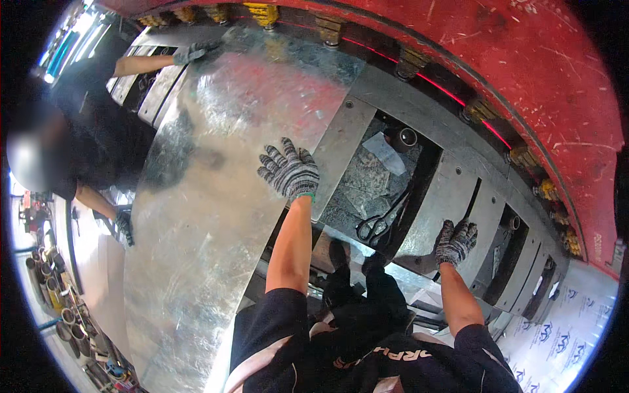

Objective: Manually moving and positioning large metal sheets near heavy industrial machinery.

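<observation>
— Galvanised steel, is that what the hands are on?
— Yes. The left hand (289,171), in a grey knitted glove, lies flat with all fingers spread wide on the metal sheet (196,196); it grips nothing, only presses on the sheet's right edge. The forearm runs straight up from the lower rim.
— And the other one?
— The right hand (455,242), gloved the same, rests with fingers curled down on a grey steel plate (452,196) of the machine bed; whether it clasps an edge I cannot tell.
— What surrounds them?
— A red machine beam (524,65) arcs beyond the fingertips, with brass-coloured fittings along it. Between the 2 hands, a recess holds black scissors (380,223) and scrap offcuts.
— Where does the sheet lie?
— Under the left palm, stretching away left of the fingers and back toward the wrist. At its far corner a co-worker's gloved hand (193,51) touches it; their other hand (124,226) sits by its left edge.
</observation>
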Available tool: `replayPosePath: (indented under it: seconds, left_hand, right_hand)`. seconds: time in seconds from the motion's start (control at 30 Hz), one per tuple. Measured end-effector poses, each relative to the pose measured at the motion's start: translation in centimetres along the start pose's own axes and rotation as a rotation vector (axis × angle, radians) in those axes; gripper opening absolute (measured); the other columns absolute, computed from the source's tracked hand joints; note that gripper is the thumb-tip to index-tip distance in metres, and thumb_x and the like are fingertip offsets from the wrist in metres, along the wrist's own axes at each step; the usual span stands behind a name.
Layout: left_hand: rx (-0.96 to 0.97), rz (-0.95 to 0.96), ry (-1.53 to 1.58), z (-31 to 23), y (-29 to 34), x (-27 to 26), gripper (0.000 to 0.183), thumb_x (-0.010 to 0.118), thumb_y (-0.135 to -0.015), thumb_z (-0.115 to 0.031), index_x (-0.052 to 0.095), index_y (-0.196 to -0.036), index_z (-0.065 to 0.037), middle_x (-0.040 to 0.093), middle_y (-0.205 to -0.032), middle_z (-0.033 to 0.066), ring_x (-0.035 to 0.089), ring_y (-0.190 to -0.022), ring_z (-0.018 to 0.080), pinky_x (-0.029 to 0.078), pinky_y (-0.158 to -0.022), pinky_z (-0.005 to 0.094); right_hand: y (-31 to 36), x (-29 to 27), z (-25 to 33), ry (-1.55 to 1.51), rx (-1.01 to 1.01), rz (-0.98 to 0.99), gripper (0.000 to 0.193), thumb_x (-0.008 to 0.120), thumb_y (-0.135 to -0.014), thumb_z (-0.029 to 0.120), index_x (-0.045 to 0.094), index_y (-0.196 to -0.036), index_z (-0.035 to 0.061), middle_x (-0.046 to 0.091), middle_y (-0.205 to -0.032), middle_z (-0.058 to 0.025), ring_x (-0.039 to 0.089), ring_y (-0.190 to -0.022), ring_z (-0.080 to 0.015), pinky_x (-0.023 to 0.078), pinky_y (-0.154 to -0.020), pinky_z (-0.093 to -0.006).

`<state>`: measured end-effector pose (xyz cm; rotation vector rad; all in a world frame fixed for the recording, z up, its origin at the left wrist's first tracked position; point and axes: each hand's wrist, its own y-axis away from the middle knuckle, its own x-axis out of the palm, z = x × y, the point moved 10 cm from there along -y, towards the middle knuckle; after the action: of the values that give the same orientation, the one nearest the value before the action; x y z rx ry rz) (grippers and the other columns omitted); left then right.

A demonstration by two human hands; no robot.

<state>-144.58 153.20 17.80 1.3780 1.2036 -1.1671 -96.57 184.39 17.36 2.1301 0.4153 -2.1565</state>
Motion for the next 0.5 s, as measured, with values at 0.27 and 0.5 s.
replayPosePath:
  seconds: [0.27, 0.5]
  left_hand:
    - [-0.027, -0.02, -0.105, -0.7, -0.2, -0.3, 0.064, 0.038, -0.109, -0.051, 0.04, -0.167, -0.024, 0.029, -0.174, 0.0236, 0.028, -0.159, 0.0451, 0.016, -0.129, 0.061]
    - [-0.046, -0.059, -0.095, -0.8, -0.2, -0.4, 0.064, 0.043, -0.107, -0.049, 0.043, -0.165, -0.023, 0.031, -0.173, 0.0234, 0.03, -0.159, 0.0457, 0.019, -0.128, 0.0644]
  right_hand:
    - [-0.5, -0.1, -0.2, -0.064, 0.004, 0.027, 0.08, 0.065, -0.096, 0.06, 0.053, -0.156, 0.0078, 0.041, -0.165, -0.0288, 0.034, -0.154, -0.0473, 0.021, -0.129, -0.0573]
    - [-0.9, 0.4, -0.4, -0.044, -0.004, 0.067, 0.085, 0.061, -0.098, 0.062, 0.048, -0.159, 0.0048, 0.04, -0.166, -0.0274, 0.03, -0.157, -0.0446, 0.018, -0.131, -0.0556]
